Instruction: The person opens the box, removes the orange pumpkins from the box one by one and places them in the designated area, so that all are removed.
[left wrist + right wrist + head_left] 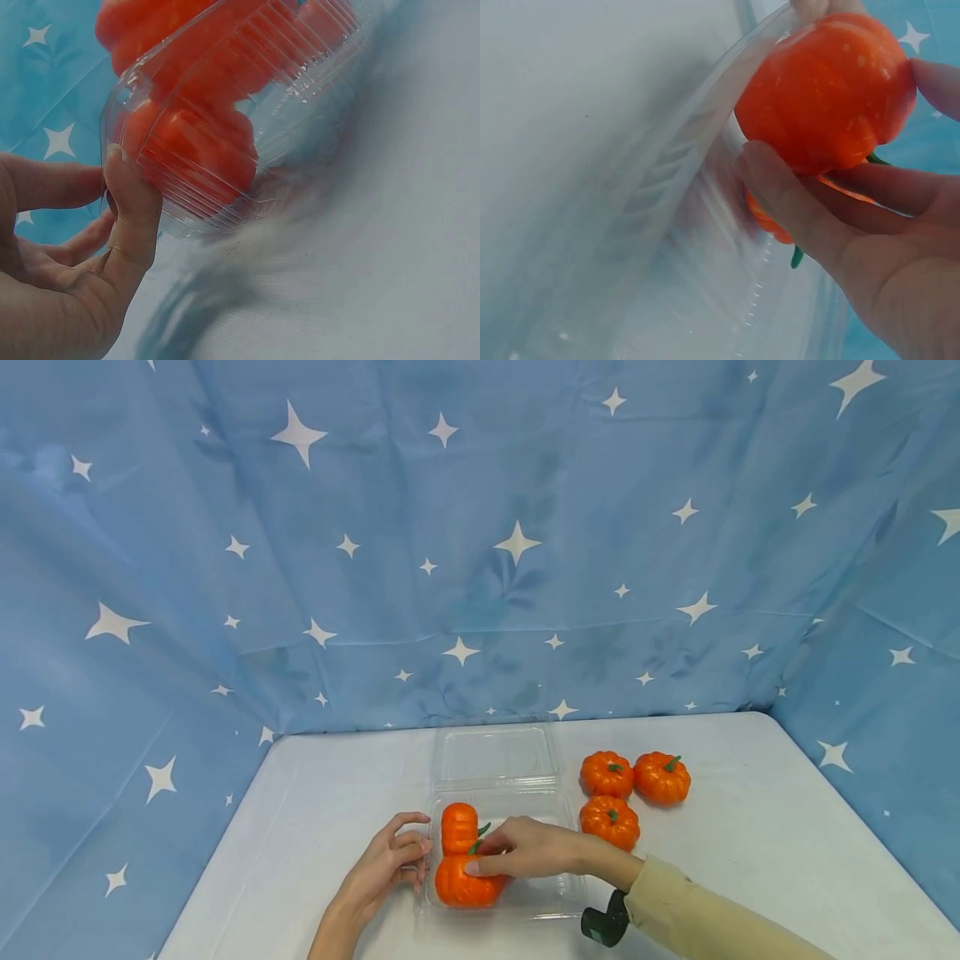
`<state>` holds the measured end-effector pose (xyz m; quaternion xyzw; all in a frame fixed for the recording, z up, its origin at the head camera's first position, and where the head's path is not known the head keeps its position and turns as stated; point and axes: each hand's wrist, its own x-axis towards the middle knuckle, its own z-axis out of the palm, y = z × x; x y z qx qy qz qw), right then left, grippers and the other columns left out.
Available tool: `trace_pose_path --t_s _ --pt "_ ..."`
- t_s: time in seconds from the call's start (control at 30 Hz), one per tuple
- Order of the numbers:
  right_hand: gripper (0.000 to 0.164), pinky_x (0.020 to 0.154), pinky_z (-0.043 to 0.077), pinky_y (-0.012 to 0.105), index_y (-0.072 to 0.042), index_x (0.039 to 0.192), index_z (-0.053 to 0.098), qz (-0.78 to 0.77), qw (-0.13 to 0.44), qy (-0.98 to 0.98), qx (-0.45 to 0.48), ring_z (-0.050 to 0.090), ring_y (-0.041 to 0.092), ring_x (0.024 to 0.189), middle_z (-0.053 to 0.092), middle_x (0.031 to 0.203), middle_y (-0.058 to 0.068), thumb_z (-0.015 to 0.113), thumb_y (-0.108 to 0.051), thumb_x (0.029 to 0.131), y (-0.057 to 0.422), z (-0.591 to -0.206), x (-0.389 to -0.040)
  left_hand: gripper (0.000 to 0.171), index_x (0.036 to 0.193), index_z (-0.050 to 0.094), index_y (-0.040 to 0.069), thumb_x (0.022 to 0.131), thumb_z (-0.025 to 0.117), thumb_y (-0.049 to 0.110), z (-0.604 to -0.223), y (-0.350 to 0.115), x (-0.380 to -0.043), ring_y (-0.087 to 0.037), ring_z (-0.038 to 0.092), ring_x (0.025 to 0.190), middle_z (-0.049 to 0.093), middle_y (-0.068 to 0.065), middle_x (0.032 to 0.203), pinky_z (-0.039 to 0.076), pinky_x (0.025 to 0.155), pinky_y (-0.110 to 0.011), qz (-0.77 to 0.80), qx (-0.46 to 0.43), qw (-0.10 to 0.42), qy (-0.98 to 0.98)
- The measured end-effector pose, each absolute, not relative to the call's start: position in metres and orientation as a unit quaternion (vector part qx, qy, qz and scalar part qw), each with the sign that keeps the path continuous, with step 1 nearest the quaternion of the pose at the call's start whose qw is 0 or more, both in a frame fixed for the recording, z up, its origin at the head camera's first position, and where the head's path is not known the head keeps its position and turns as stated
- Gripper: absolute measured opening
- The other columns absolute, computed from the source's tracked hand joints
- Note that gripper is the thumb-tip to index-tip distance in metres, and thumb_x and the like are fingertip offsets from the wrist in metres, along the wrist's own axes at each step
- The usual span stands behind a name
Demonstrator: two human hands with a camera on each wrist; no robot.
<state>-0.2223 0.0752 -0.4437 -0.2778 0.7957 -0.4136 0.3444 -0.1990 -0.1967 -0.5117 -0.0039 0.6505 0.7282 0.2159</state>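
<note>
A clear plastic clamshell box (543,889) lies unfolded on the table, its lid towards the back. My left hand (381,870) is at the box's left side; in the left wrist view its thumb (135,206) and a finger pinch the rim. My right hand (536,847) reaches over the box from the right and grips a small orange toy pumpkin (467,889) at the tray's front left corner. In the right wrist view, thumb and fingers surround this pumpkin (829,94). Just behind it, a second pumpkin (459,825) lies on its side in the tray, green stem pointing right.
Right of the box, three more orange pumpkins (609,822) (606,774) (662,778) sit close together on the white table (757,827). The transparent lid (495,756) lies flat behind the tray. A blue star-patterned curtain (465,585) encloses the back and sides.
</note>
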Motion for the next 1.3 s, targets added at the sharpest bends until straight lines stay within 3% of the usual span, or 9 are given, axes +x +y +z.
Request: trace_pose_path --t_s 0.13,0.53,0.73,1.0,1.3 --pt "0.037 0.078 0.056 0.023 -0.009 0.122 0.074 -0.414 0.343 0.793 -0.286 0.065 0.006 0.086 0.074 0.103 -0.011 0.068 -0.037 0.098 0.083 -0.439 -0.219 0.053 0.144 0.035 -0.003 0.100 0.061 0.009 -0.511 -0.196 -0.198 -0.013 0.056 0.066 0.060 0.000 0.086 0.053 0.056 -0.025 0.728 -0.008 0.216 0.651" --pt "0.047 0.088 0.059 0.025 -0.005 0.133 0.067 -0.418 0.290 0.805 -0.304 0.066 0.009 0.107 0.071 0.128 0.002 0.074 -0.032 0.095 0.108 -0.431 -0.206 0.055 0.145 0.034 -0.004 0.099 0.062 0.008 -0.510 -0.195 -0.198 -0.013 0.056 0.066 0.060 -0.001 0.087 0.052 0.056 -0.024 0.726 -0.013 0.215 0.653" --pt "0.057 0.092 0.060 0.032 -0.007 0.139 0.063 -0.390 0.211 0.837 -0.320 0.063 0.018 0.121 0.065 0.138 0.006 0.074 -0.039 0.094 0.116 -0.433 -0.194 0.056 0.145 0.034 -0.004 0.098 0.063 0.008 -0.511 -0.195 -0.198 -0.012 0.056 0.066 0.061 -0.001 0.087 0.051 0.056 -0.025 0.726 -0.012 0.214 0.653" --pt "0.068 0.102 0.054 0.052 -0.011 0.148 0.056 -0.321 0.119 0.882 -0.323 0.059 0.032 0.131 0.057 0.148 0.008 0.069 -0.052 0.095 0.125 -0.438 -0.178 0.056 0.145 0.034 -0.003 0.099 0.063 0.010 -0.511 -0.195 -0.198 -0.012 0.056 0.067 0.061 0.000 0.088 0.052 0.056 -0.025 0.724 -0.009 0.214 0.656" --pt "0.063 0.097 0.058 0.048 -0.013 0.149 0.054 -0.302 0.016 0.887 -0.349 0.061 0.030 0.127 0.056 0.149 0.006 0.069 -0.045 0.098 0.143 -0.452 -0.172 0.057 0.146 0.032 -0.003 0.099 0.063 0.009 -0.510 -0.195 -0.198 -0.011 0.056 0.066 0.060 0.001 0.087 0.052 0.055 -0.025 0.724 -0.007 0.217 0.655"
